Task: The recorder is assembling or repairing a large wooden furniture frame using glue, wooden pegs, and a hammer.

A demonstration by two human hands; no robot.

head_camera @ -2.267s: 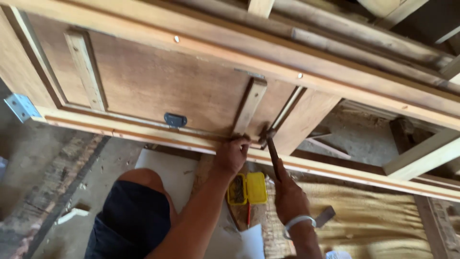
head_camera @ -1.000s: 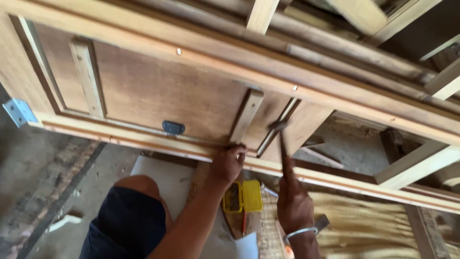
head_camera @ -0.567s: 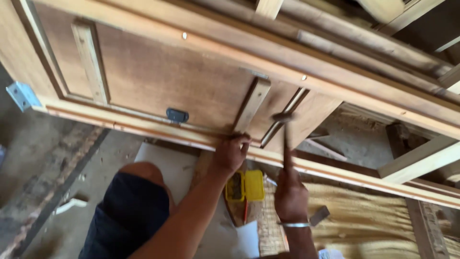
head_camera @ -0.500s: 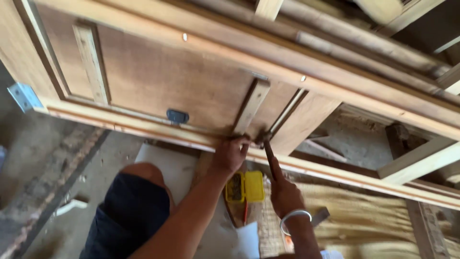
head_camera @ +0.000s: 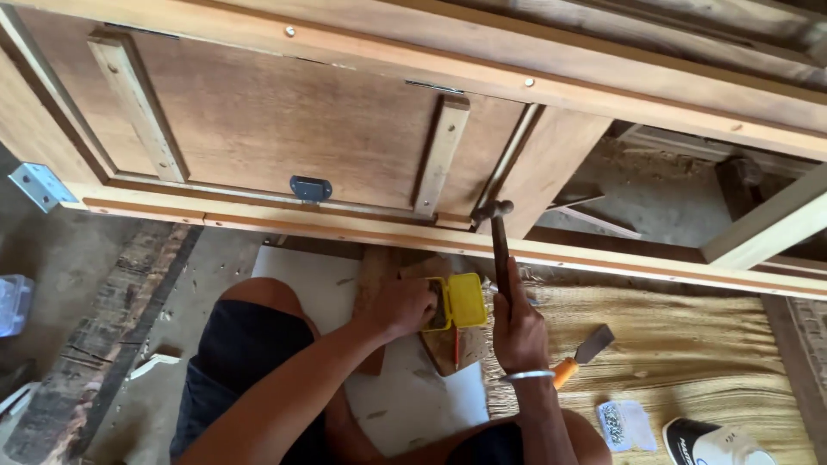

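Note:
My right hand (head_camera: 519,323) grips a hammer (head_camera: 499,245) by its dark handle, held upright with the head near the lower rail of a wooden cabinet frame (head_camera: 362,232). My left hand (head_camera: 398,306) is down at a small open yellow box (head_camera: 458,301) on the floor, fingers at its inside. What the fingers hold there is hidden. A thin wooden batten (head_camera: 441,155) runs up the brown panel (head_camera: 284,129) just left of the hammer head.
A black catch (head_camera: 310,187) sits on the panel's lower edge and a metal bracket (head_camera: 39,185) at the far left. An orange-handled chisel (head_camera: 581,357), a clear bag of small fasteners (head_camera: 622,424) and a white container (head_camera: 715,443) lie on the woven mat. My knees are below.
My left hand has dropped from the frame rail down to the yellow box. The hammer, which struck at the rail, now stands upright and still.

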